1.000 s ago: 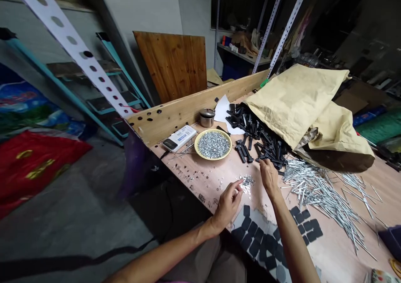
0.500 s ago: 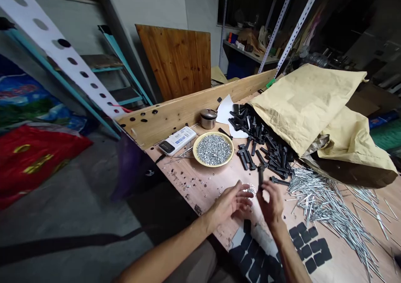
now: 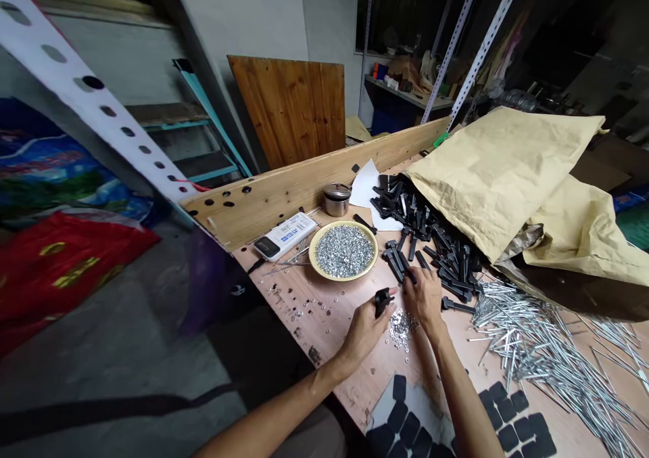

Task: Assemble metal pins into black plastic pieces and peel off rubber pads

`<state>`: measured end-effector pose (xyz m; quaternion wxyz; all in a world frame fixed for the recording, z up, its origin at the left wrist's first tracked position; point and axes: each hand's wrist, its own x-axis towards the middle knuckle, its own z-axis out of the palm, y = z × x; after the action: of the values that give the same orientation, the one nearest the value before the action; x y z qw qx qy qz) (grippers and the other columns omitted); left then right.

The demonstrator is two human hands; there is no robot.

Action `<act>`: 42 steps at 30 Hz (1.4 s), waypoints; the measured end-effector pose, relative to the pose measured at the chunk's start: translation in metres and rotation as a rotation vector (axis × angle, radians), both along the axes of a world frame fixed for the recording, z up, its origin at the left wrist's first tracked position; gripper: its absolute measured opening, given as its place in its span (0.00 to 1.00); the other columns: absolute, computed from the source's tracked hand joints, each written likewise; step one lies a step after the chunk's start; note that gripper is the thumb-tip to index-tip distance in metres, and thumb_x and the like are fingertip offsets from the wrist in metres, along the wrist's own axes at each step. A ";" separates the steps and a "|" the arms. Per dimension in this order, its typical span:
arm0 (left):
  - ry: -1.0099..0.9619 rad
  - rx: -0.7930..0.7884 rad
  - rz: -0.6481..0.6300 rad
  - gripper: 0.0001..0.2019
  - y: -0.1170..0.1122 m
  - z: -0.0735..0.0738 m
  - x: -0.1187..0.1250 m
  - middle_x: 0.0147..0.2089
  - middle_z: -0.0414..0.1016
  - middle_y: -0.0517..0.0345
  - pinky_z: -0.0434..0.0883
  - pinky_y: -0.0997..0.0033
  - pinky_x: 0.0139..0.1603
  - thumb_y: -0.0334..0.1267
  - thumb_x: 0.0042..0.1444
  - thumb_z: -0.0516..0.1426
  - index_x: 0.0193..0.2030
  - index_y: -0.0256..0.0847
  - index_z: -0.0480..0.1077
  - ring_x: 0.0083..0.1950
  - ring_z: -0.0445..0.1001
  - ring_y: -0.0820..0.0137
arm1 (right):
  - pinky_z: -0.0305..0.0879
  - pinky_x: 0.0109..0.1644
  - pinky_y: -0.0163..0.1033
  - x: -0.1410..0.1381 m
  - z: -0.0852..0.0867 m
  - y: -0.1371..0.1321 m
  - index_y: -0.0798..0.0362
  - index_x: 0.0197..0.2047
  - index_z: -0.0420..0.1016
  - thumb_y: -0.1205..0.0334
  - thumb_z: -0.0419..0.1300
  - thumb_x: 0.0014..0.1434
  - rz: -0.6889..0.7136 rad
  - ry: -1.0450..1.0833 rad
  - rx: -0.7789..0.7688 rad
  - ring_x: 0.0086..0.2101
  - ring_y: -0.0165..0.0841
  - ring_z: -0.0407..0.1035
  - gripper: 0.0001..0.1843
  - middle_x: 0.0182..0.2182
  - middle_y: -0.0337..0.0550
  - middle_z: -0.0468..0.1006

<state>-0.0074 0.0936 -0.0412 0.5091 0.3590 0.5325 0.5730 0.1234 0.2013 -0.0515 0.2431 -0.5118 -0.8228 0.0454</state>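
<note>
My left hand (image 3: 366, 329) is closed around a black plastic part (image 3: 384, 300), pinched upright between thumb and fingers above the table. My right hand (image 3: 424, 298) is at the near edge of the heap of black bolt-shaped plastic parts (image 3: 449, 258). Its fingers are closed on one black plastic part (image 3: 410, 275), mostly hidden beneath them. Between and just below both hands lies a small pile of loose metal nuts (image 3: 401, 328). A yellow bowl (image 3: 312, 260) filled with similar small metal nuts (image 3: 343, 249) stands beyond my left hand.
Thin metal rods (image 3: 537, 336) lie heaped at the right, below a large paper bag (image 3: 507, 174). Black square pads (image 3: 398, 417) lie near the front edge. A white device (image 3: 286, 235) and a lidded metal tin (image 3: 337, 199) stand by the wooden back board (image 3: 304, 179).
A black plastic part, earlier upright in my right hand, is no longer there; my left hand, open before, now grips one. My right hand has moved forward to the black heap.
</note>
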 end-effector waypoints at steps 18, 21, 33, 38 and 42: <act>-0.514 -0.311 -0.070 0.20 0.000 0.003 0.002 0.29 0.73 0.59 0.69 0.73 0.30 0.45 0.44 0.65 0.40 0.38 0.66 0.28 0.73 0.72 | 0.63 0.41 0.40 -0.041 0.016 0.014 0.54 0.41 0.70 0.67 0.55 0.55 -0.051 -0.213 -0.258 0.40 0.40 0.69 0.09 0.36 0.50 0.76; -0.616 -0.352 -0.004 0.20 0.005 0.003 0.004 0.33 0.76 0.55 0.69 0.72 0.29 0.44 0.40 0.67 0.37 0.38 0.65 0.30 0.75 0.69 | 0.63 0.38 0.38 -0.039 0.016 0.011 0.55 0.42 0.70 0.65 0.54 0.56 -0.089 -0.066 -0.286 0.36 0.37 0.70 0.10 0.36 0.49 0.76; -0.814 -0.279 -0.035 0.26 0.030 0.002 0.031 0.29 0.77 0.58 0.70 0.73 0.34 0.42 0.20 0.73 0.30 0.35 0.73 0.31 0.75 0.70 | 0.68 0.29 0.36 0.032 0.034 -0.054 0.53 0.45 0.75 0.50 0.57 0.56 0.232 0.296 -0.443 0.29 0.32 0.69 0.19 0.39 0.48 0.74; -0.609 -0.285 -0.024 0.21 0.025 -0.001 0.029 0.23 0.73 0.62 0.68 0.74 0.28 0.39 0.24 0.72 0.28 0.34 0.73 0.22 0.70 0.76 | 0.66 0.32 0.38 0.027 0.021 0.019 0.53 0.44 0.74 0.62 0.52 0.59 -0.099 -0.041 -0.184 0.31 0.36 0.71 0.13 0.35 0.48 0.75; -0.515 -0.212 -0.122 0.19 0.019 0.003 0.027 0.22 0.72 0.62 0.67 0.74 0.28 0.41 0.29 0.70 0.27 0.34 0.72 0.23 0.71 0.75 | 0.62 0.30 0.38 -0.002 0.007 0.048 0.53 0.52 0.70 0.74 0.49 0.57 -0.207 -0.239 -0.147 0.31 0.39 0.71 0.20 0.33 0.52 0.76</act>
<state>0.0192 0.1130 -0.0381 0.6960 0.1778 0.4197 0.5549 0.1218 0.2497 -0.0447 0.1087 -0.6121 -0.7831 0.0191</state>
